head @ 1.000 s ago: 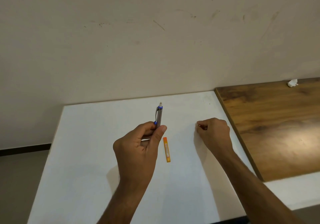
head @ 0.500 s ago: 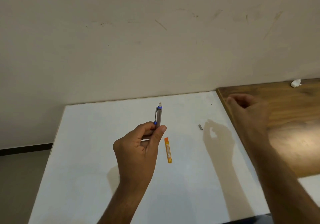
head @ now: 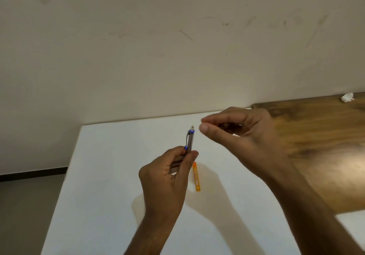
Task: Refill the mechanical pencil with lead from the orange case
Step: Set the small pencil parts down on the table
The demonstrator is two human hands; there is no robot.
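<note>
My left hand [head: 167, 177] holds the grey mechanical pencil [head: 190, 140] upright above the white table [head: 110, 175]. The pencil has blue trim, a clip, and a bare white eraser tip at its top. My right hand [head: 243, 136] hovers just right of that tip, thumb and forefinger slightly apart with nothing visible between them. The orange lead case [head: 196, 176] lies flat on the table just right of my left hand. The small grey cap is hidden behind my right hand.
A brown wooden tabletop [head: 325, 146] adjoins the white table on the right, with a crumpled white tissue [head: 347, 97] at its far edge. A plain wall stands behind both tables. Grey floor lies to the left.
My right hand set a small grey cap down on the table, swung out to the right, and has come back up beside the pencil's top. My left hand and the pencil stayed still.
</note>
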